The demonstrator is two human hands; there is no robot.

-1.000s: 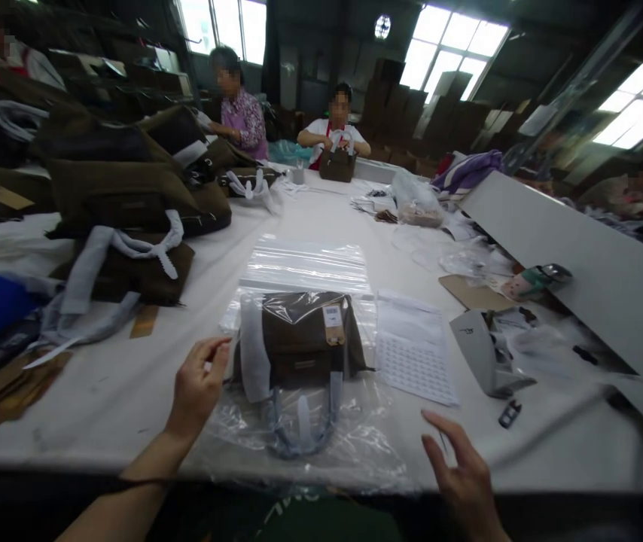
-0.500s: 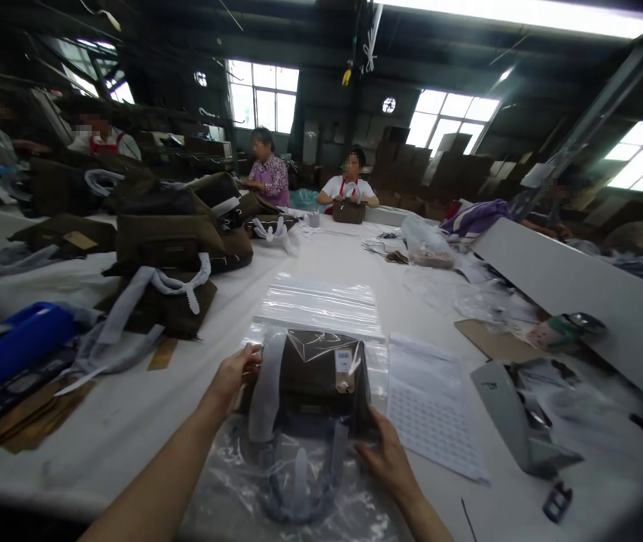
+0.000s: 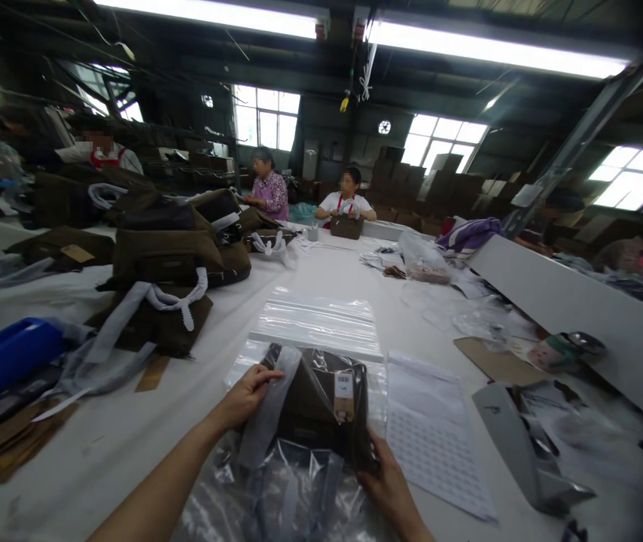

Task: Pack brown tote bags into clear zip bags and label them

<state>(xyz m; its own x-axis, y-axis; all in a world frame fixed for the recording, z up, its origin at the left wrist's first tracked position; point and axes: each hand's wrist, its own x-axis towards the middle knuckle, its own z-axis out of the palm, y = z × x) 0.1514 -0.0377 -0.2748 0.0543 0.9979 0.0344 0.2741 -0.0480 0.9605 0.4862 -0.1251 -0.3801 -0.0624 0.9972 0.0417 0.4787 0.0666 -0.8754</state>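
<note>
A dark olive handbag point(image 3: 310, 410) with a white barcode tag point(image 3: 344, 385) lies inside a clear plastic bag point(image 3: 315, 320) at the table's near edge. White wrapping point(image 3: 268, 418) runs down the handbag's left side. My left hand point(image 3: 248, 395) pinches the upper left corner, its fingers closed on the plastic and wrapping. At the lower right side, my right hand point(image 3: 383, 470) grips the handbag's edge through the plastic, thumb towards the front. The handbag's wrapped handle shows blurred under the plastic at the bottom.
Olive bags point(image 3: 166, 260) are piled at left, beside a blue object point(image 3: 13, 361). A printed sheet point(image 3: 437, 433) lies right of the handbag, then a cardboard piece point(image 3: 494, 360) and a grey tool point(image 3: 516, 440). Two people sit across the table.
My left hand has shifted slightly right and inward over the bag's upper left corner. The handbag sits more tilted, and the view has tipped upward.
</note>
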